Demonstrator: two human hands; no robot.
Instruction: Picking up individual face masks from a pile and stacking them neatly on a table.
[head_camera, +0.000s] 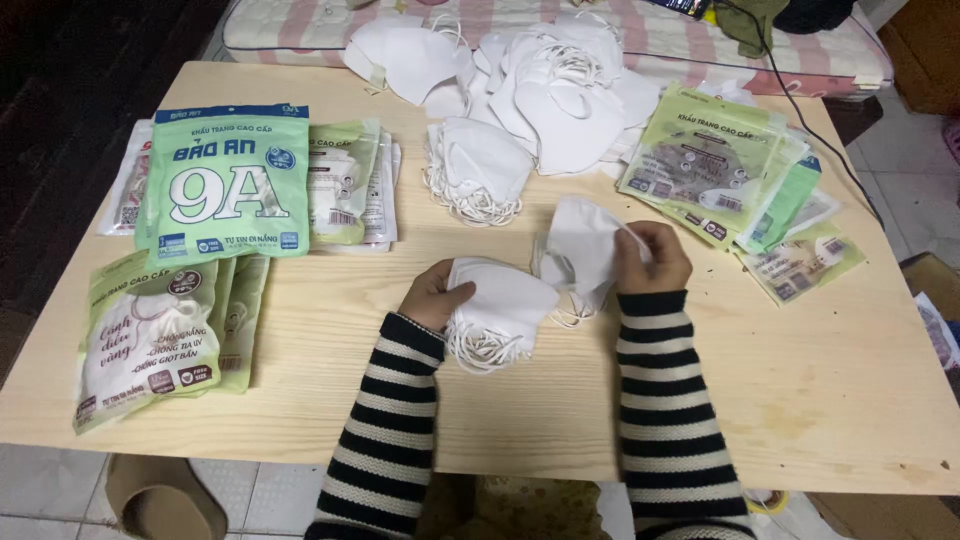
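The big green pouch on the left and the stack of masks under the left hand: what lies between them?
Head view: only bare wooden table lies between the big green pouch and the stack of masks held by the left hand.

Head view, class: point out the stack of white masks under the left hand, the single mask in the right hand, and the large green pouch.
stack of white masks (505, 305), head view, top mask's face
single mask (585, 245), head view, its middle
large green pouch (228, 185), head view, front panel

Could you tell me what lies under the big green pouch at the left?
Under the big green pouch lie flatter packets, their edges showing on both sides. Their middles are covered.
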